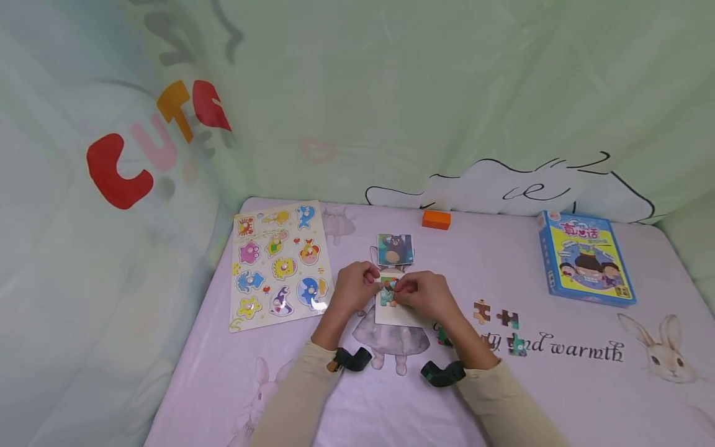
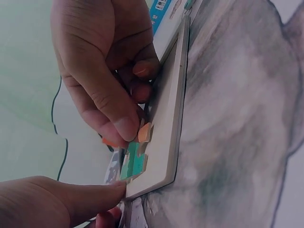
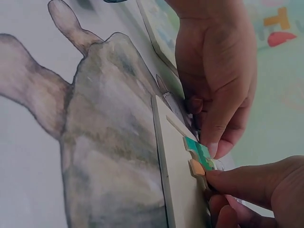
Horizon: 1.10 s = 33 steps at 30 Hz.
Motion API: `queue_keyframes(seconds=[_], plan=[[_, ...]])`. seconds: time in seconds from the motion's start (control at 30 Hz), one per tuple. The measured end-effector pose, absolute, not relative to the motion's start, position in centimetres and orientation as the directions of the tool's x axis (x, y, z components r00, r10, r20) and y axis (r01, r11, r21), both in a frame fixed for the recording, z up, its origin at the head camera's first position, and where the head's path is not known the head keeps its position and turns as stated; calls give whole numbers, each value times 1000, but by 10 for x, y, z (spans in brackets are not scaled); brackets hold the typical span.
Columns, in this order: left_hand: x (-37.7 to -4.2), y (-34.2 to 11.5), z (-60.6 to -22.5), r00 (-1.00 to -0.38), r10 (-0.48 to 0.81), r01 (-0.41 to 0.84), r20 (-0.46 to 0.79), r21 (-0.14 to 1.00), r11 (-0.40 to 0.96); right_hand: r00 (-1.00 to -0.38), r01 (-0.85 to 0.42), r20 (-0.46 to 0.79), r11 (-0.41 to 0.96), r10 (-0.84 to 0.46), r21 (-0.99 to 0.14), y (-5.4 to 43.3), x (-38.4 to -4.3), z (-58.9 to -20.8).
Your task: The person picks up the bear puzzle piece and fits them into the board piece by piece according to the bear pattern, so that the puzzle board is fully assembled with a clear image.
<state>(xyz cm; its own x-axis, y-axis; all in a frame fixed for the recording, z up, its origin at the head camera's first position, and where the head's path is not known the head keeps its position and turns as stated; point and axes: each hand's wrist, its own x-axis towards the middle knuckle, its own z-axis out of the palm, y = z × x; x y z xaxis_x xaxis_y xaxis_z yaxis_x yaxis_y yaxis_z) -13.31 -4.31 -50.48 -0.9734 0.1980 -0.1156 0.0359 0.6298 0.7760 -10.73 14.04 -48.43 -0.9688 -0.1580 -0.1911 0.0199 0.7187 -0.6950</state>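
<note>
A pale wooden puzzle tray [image 1: 399, 316] lies in front of the person, with joined green jigsaw pieces [image 2: 133, 164] at its upper left corner. The left hand [image 1: 354, 287] pinches the tray's edge beside those pieces, thumb on top; its other fingers are partly hidden. From the right, the right hand [image 1: 427, 295] pinches a small puzzle piece with orange on it [image 3: 197, 167] between thumb and fingertips, against the green part. Just beyond the tray lies a square bear picture [image 1: 395, 250]. Loose jigsaw pieces [image 1: 508, 318] lie right of the right forearm.
At the left is a sea-animal knob puzzle board [image 1: 282, 267]. An orange block [image 1: 436, 220] sits near the back edge. A blue and yellow game box [image 1: 589, 257] lies at the right. Fabric walls [image 1: 447, 93] rise behind the printed tablecloth [image 1: 503, 397].
</note>
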Motion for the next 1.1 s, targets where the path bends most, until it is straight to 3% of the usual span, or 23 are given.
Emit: queue_keyframes(seconds=[0.5,1.1], plan=[[-133,-49,-503,-960,234,10,-156,812,584,-968,89,-234,748,-91,-658,135,-109,-485],[-133,-49,-501,-954,240,-1,-179,804,595,-978,46,-183,755,-99,-654,141,-115,-486]])
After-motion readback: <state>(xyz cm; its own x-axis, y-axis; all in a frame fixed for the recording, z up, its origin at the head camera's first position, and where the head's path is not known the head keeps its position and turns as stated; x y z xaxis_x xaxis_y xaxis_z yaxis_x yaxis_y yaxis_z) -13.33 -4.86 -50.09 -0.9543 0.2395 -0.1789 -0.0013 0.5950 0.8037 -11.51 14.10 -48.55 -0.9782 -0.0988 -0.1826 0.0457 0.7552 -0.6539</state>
